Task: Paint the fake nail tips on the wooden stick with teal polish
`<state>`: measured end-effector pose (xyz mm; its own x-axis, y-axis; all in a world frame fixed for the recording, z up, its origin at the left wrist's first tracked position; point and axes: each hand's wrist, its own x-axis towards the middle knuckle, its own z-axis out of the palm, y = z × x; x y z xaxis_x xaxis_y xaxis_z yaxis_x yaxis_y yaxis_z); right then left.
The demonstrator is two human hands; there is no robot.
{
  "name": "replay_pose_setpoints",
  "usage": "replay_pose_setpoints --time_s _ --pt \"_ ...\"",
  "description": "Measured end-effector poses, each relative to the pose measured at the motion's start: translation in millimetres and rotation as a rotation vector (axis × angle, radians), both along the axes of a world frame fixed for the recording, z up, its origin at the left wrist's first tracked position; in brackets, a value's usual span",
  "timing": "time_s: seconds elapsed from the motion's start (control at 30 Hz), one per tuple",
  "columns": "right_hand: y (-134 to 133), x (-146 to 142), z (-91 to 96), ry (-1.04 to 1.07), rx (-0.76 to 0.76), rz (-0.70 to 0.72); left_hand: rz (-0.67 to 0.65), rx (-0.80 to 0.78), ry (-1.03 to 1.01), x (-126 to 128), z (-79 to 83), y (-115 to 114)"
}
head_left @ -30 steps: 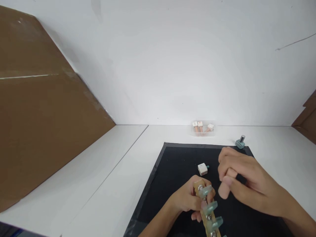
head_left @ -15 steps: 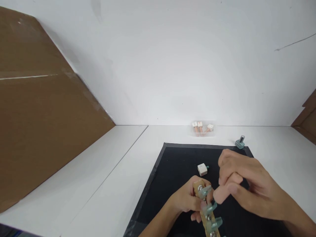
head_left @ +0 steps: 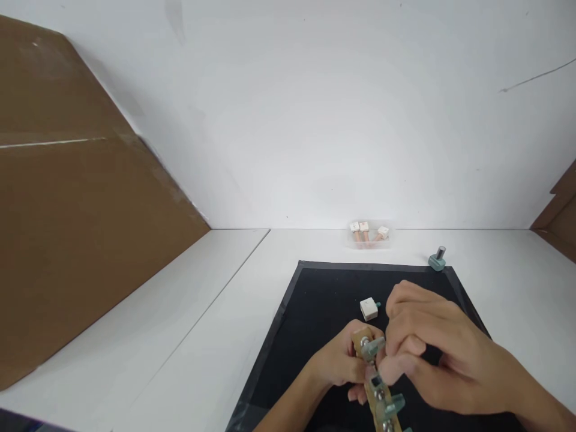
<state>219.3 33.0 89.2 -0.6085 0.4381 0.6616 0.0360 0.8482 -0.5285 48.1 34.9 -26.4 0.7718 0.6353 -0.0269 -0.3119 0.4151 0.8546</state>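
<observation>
Closely pinched: pink piece [head_left: 390, 369] near the green tabs [head_left: 393, 407]

Head view: the right hand's [head_left: 443, 351] grip pinches the pink piece between thumb and fingers, its end by the second tab; contact is unclear. The left hand's [head_left: 338, 358] grip is wrapped around the wooden strip [head_left: 371, 401] bearing the tabs, over the black mat [head_left: 324, 294]. A white block [head_left: 369, 309] lies just beyond.

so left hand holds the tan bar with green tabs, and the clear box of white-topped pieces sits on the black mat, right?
No: the clear box sits on the white table, beyond the black mat, per the head view. The rest stands: left hand holds the tan bar.
</observation>
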Motion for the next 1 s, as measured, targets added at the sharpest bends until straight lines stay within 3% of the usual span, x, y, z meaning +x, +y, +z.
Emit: replay_pose_setpoints --time_s 0.1,0.27,0.43,0.6,0.77,1.0 --pt "-1.2 -0.3 -0.4 0.026 -0.021 -0.061 -0.013 0.007 -0.026 -1.0 -1.8 -0.8" --pt "-2.6 0.5 2.0 0.005 -0.014 0.008 -0.012 -0.006 -0.015 -0.6 -2.9 -0.2" --pt "-4.5 0.8 5.0 -0.014 -0.042 -0.096 -0.029 0.021 -0.021 -0.9 -0.6 -1.8" --pt "-4.9 1.3 6.1 -0.031 -0.081 -0.034 -0.002 0.018 0.003 -0.4 2.6 -3.6" --pt "-8.1 2.6 9.0 -0.04 -0.112 -0.118 -0.025 -0.025 -0.008 -2.3 4.1 -6.4" --pt "-9.1 2.1 9.0 -0.066 -0.108 -0.113 -0.013 -0.026 -0.04 -2.5 3.8 -7.1"
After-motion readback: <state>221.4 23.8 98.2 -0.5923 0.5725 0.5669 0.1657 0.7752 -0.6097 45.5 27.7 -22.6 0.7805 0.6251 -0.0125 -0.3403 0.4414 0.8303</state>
